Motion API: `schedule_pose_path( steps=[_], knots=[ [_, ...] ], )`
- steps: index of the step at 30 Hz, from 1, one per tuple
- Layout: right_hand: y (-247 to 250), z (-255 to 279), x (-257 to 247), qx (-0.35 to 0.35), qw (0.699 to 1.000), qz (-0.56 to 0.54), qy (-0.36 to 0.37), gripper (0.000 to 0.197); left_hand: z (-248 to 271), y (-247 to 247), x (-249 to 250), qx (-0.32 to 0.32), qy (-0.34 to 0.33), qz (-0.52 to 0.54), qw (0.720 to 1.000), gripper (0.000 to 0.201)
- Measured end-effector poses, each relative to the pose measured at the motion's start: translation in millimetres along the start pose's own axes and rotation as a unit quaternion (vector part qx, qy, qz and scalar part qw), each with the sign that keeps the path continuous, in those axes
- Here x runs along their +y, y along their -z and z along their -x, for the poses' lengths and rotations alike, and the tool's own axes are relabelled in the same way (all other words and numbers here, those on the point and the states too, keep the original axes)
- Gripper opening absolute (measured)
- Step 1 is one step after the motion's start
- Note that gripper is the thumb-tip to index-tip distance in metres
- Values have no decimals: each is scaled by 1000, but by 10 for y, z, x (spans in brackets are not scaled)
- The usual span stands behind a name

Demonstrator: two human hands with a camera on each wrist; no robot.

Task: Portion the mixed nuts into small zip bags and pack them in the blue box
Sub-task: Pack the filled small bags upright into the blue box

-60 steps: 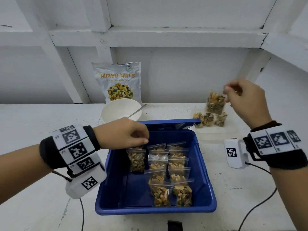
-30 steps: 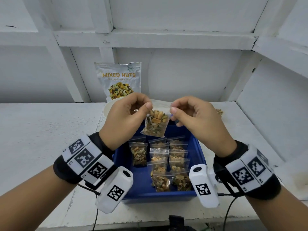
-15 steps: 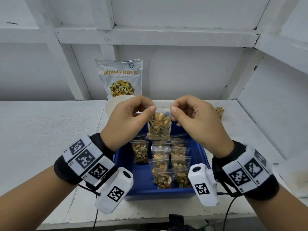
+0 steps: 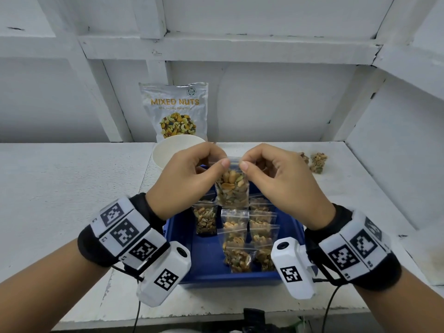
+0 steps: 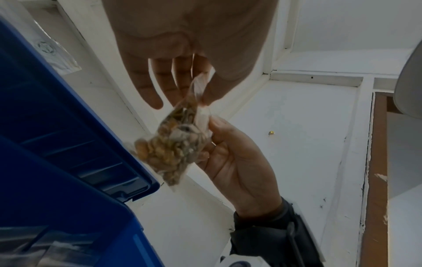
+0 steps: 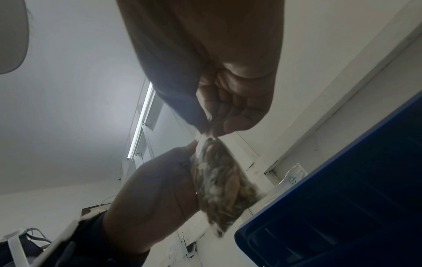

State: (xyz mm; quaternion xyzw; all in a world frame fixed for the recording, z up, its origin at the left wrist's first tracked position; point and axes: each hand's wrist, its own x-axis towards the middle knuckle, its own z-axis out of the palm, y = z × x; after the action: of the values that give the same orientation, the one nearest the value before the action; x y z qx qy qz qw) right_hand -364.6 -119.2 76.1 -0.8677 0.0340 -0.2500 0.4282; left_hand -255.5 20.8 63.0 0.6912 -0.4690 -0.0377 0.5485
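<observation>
While pinched at both top corners, small zip bag of mixed nuts [image 4: 232, 188] hung upright above blue box [image 4: 206, 255], clear of packed bags [image 4: 236, 239] lying in rows on its floor. Left hand [image 4: 189, 181]: thumb and forefinger clamped on left end of zip strip. Right hand [image 4: 278, 179]: same pinch on right end, remaining fingers curled and idle. Judged light, soft-walled, lumpy below, thin slick film; contents likely to shift and sag if tilted. Best taken along stiffer zip strip, not by bulging belly. Also noted: Mixed Nuts pouch [image 4: 174, 111] standing at back wall, white bowl [image 4: 165, 152] before it, further filled bags [image 4: 316, 161] on white table [image 4: 72, 188], well right of box.
</observation>
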Motion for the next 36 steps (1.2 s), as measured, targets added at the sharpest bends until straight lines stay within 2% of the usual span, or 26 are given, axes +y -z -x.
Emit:
schedule_pose_path(
  steps=[4,9,13,16,19,22,24,27,32,34,36],
  knots=[
    [-19,-12,-8,-23,1000,-4,-16,5,-5,-9,-36,4,-22,-15,1000,12],
    [-17,-23,-14,-25,1000,12,-1,5,-7,-29,-56,-12,-33,-15,999,11],
    [-3,-35,2,-26,999,30,12,6,-18,-28,-40,-24,-8,-2,1000,17],
    [-3,-34,8,-27,999,38,14,6,-42,-9,-30,-48,-2,-16,999,22],
    [7,-27,30,-42,998,38,-2,6,-90,73,0,-105,-33,-79,991,25],
    [35,-13,36,-129,990,53,-31,8,-159,192,19,-218,-51,-146,964,31],
    [90,-14,48,-156,985,59,-37,10,-180,230,-10,-296,-48,-201,933,24],
    [277,-106,152,-108,990,80,-47,13,-151,218,-95,-380,-21,-261,887,9],
    [660,-392,765,34,985,116,-123,16,-70,165,-224,-448,22,-322,834,16],
    [758,-501,1132,49,973,156,-162,20,-70,127,-266,-474,42,-347,808,18],
    [791,-588,1513,31,959,197,-203,24,-79,74,-304,-500,54,-374,779,20]
  ],
)
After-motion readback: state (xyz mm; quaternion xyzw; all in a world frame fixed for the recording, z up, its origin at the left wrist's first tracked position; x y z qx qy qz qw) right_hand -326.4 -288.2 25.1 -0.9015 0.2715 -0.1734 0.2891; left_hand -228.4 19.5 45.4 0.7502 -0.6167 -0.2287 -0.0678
